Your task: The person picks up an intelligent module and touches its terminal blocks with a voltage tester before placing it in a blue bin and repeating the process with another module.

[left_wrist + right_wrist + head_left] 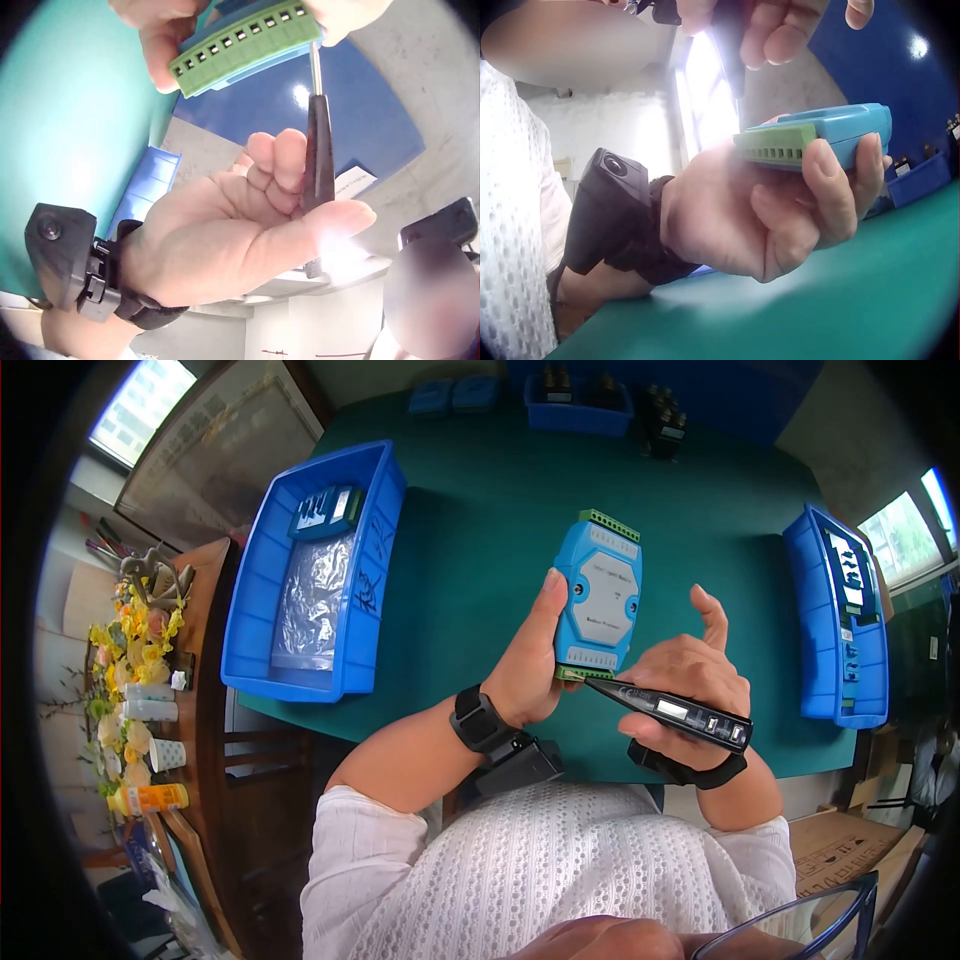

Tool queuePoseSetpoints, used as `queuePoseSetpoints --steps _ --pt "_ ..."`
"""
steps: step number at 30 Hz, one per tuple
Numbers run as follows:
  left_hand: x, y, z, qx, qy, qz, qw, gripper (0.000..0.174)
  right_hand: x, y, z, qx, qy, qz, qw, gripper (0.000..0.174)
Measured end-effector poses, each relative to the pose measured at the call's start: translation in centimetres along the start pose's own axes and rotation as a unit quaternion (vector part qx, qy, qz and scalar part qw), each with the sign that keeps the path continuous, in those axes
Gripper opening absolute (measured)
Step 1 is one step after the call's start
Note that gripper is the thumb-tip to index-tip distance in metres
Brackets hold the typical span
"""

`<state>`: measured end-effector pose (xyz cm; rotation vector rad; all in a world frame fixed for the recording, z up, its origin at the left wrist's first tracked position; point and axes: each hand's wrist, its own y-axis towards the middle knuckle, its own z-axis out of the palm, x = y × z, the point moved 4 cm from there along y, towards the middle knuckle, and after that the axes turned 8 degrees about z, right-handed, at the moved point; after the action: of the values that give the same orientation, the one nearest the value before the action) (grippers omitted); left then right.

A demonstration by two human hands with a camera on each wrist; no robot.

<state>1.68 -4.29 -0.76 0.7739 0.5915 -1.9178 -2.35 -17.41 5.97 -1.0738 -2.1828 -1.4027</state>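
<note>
Left grip is clasping a blue module at the centre of the frame, its thumb lying along the left side, while the right grip is pinching a black pen-shaped tester between thumb and curled fingers, one finger standing out toward the upper right. Held above the green surface, the module is showing a grey label and carrying green terminal blocks at both ends. The tester's metal tip is pointing at one end of the lower terminal block; whether it is touching a contact is proving too small to tell. Dressed in a white textured top, the person is wearing black straps on both wrists. A blue bin is standing at left, holding clear plastic packaging and another module; a second bin is sitting at far right, and a third is resting at the top of the frame. Yellow flowers are brightening the far left.
</note>
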Motion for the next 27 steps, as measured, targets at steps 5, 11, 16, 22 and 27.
queuePoseSetpoints --steps 5,11,16,22,27 --pt "0.1 0.0 -0.3 0.010 -0.003 -0.011 1.000 0.063 0.0 0.2 -0.1 0.028 -0.002 0.022 0.999 0.027" --pt "0.3 0.0 -0.4 -0.008 0.003 -0.047 0.999 0.062 0.3 0.4 -0.1 0.077 -0.006 0.057 0.995 0.019" --pt "0.6 0.2 -0.5 -0.017 -0.020 -0.053 0.998 0.062 1.0 0.5 -0.1 0.092 -0.036 0.033 0.995 0.019" --pt "0.6 0.6 -2.1 0.156 -0.166 -0.062 0.972 0.069 0.5 0.3 -1.3 0.000 0.004 -0.009 1.000 0.018" --pt "-1.2 1.0 -1.8 0.063 -0.286 -0.011 0.956 0.077 -2.8 -0.7 -2.7 -0.164 0.202 0.095 0.961 0.022"
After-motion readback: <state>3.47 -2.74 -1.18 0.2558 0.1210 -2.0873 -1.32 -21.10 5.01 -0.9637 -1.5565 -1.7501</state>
